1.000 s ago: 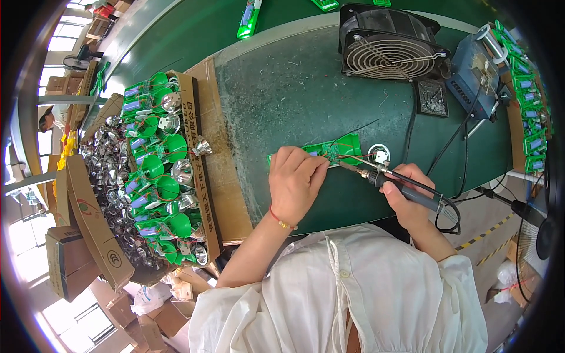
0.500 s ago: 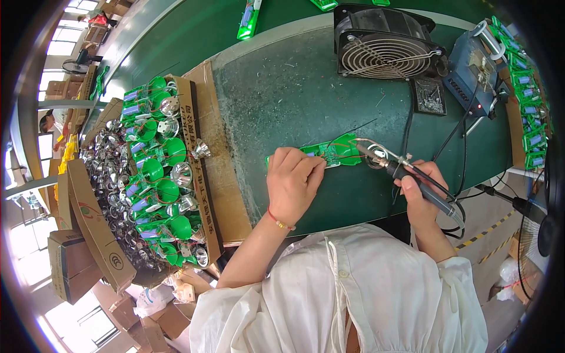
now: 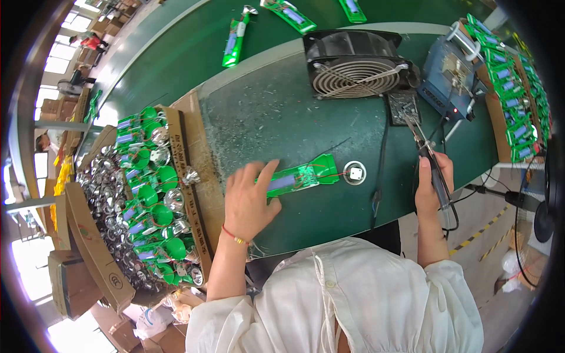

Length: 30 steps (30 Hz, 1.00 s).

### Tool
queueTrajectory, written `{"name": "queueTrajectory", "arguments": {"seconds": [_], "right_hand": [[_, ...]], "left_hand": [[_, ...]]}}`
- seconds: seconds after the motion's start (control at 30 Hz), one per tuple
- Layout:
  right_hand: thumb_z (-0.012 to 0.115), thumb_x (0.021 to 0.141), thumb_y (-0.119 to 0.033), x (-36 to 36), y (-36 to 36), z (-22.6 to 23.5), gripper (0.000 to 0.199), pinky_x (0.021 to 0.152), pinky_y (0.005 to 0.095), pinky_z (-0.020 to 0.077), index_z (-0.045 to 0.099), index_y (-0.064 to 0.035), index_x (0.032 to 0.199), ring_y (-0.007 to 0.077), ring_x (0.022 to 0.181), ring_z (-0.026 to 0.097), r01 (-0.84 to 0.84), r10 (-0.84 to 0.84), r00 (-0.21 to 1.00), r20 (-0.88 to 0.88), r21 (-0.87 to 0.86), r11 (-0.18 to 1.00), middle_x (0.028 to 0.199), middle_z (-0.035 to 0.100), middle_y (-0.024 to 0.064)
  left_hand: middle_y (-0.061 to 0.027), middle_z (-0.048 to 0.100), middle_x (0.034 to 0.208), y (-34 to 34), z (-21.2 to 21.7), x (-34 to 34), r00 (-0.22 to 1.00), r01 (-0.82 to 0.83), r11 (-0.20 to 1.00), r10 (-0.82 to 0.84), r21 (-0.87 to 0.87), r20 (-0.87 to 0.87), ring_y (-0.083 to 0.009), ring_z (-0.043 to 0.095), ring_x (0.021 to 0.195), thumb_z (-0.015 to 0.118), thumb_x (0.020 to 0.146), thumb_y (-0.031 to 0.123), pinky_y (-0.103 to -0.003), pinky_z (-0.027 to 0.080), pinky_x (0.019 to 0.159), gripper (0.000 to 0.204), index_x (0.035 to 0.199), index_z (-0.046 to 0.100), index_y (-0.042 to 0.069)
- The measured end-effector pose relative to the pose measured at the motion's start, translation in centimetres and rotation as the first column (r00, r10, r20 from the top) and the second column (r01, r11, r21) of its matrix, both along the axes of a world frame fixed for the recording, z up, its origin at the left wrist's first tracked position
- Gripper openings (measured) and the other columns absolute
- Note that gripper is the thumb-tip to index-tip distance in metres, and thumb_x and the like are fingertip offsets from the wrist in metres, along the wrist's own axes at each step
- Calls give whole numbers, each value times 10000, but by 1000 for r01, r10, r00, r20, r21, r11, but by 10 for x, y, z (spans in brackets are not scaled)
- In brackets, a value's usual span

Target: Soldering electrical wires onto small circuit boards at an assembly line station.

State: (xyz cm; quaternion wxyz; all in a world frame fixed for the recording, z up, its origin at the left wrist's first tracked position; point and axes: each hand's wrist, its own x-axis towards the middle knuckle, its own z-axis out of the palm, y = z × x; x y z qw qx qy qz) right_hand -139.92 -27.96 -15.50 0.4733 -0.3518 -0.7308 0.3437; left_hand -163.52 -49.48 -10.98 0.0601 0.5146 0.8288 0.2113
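A green plastic flashlight housing [image 3: 325,170] lies on the green bench, with a blue-purple battery [image 3: 281,183] and a small circuit board in it. Thin red wires join it to a round reflector cup [image 3: 355,173], which sits to its right with a white piece at its centre. My left hand [image 3: 250,200] is open beside the housing's left end, thumb and fingers apart; whether a fingertip touches it I cannot tell. My right hand [image 3: 434,179] is closed around the dark handle of a soldering iron [image 3: 435,170], its metal tip pointing up near a small black tray [image 3: 404,109].
On the left, a cardboard box [image 3: 194,235] is full of green housings and shiny reflectors. A black fan [image 3: 353,67] and a blue soldering station [image 3: 450,79] stand at the back. More green housings fill a box [image 3: 509,106] at right; several lie on the far belt [image 3: 194,44].
My left hand has let go of the housing and moved left with its fingers spread. The soldering iron has swung from the reflector's wires toward the black tray. The view has shifted somewhat.
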Motion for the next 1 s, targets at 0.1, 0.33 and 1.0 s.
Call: {"name": "queueTrajectory", "arguments": {"seconds": [0.1,0.33,1.0], "right_hand": [[576,833,-112,-4,-9,10,172,670,231,424,522,16,935,114,732,523,-50,51,998,31,-25,998,865,555,83],[549,834,-93,-12,-34,21,151,604,218,394,494,7,933,112,665,479,-187,187,982,12,-34,982,864,531,94],[558,826,-130,-34,-101,55,173,659,225,420,479,14,882,118,713,493,-325,333,943,-17,-268,907,859,501,80]], "left_hand": [[-66,542,932,-15,17,-17,999,-30,982,33,-188,13,-261,534,884,678,561,119,-370,481,725,402,956,603,96],[-145,594,818,-3,35,-128,843,-500,866,493,25,-215,-312,578,819,675,622,240,-402,464,722,353,921,628,59],[-75,452,1265,-106,182,-229,878,-357,627,-27,-692,-478,-257,454,1152,573,669,-48,-381,431,892,597,1189,506,239]]}}
